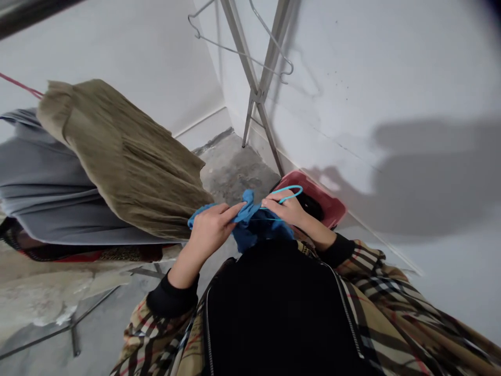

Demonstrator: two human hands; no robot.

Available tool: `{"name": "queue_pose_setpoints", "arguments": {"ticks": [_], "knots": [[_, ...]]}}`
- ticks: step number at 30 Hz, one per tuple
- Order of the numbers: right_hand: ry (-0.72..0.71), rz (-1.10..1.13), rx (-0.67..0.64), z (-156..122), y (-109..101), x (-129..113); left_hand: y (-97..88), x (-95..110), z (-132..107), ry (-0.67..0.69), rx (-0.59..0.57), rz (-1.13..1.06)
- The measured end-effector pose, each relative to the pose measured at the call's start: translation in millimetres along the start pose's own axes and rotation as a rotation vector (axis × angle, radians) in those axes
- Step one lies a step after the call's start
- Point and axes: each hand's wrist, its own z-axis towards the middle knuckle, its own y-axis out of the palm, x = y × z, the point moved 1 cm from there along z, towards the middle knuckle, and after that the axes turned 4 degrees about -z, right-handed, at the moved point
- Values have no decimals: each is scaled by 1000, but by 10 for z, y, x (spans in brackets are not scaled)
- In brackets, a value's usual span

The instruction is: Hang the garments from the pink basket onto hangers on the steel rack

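Observation:
A blue cloth garment (245, 241) hangs crumpled in front of my body. My left hand (211, 227) is closed on its upper edge, with the thumb pressed along a bunched fold. Close beside it, my right hand (289, 210) grips a light-blue hanger (294, 187). A bent loop of the hanger rises above the right fingers, and a thin straight length of it runs across the garment below them. Cloth and fingers hide the rest of the hanger.
An olive-green garment (129, 151) and a grey cloth (43, 177) hang at the left. Behind my right hand a pink basket (332, 203) with something dark inside stands by the wall. A metal hanger (235, 51) hangs before crossed rack legs (256, 96).

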Motion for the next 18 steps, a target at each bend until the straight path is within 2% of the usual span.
{"name": "queue_pose_setpoints", "arguments": {"ticks": [2, 3, 7, 9, 10, 13, 15, 18], "knots": [[24, 42, 39, 11, -38, 19, -4, 17, -22, -33, -8, 12], [21, 43, 101, -6, -53, 43, -6, 34, -36, -64, 19, 25], [-62, -98, 512, -255, -60, 285, -31, 96, -99, -195, 222, 32], [-51, -155, 592, -430, 2, 516, -55, 109, -126, -215, 311, -26], [-36, -178, 575, -503, 51, 649, -68, 113, -135, -217, 342, -63], [37, -262, 400, -595, 242, 1041, -99, 131, -137, -200, 382, -164], [87, -296, 270, -543, 365, 1237, -109, 153, -120, -168, 379, -215], [163, -207, 123, -388, 457, 1393, -117, 169, -101, -111, 367, -272]]}}
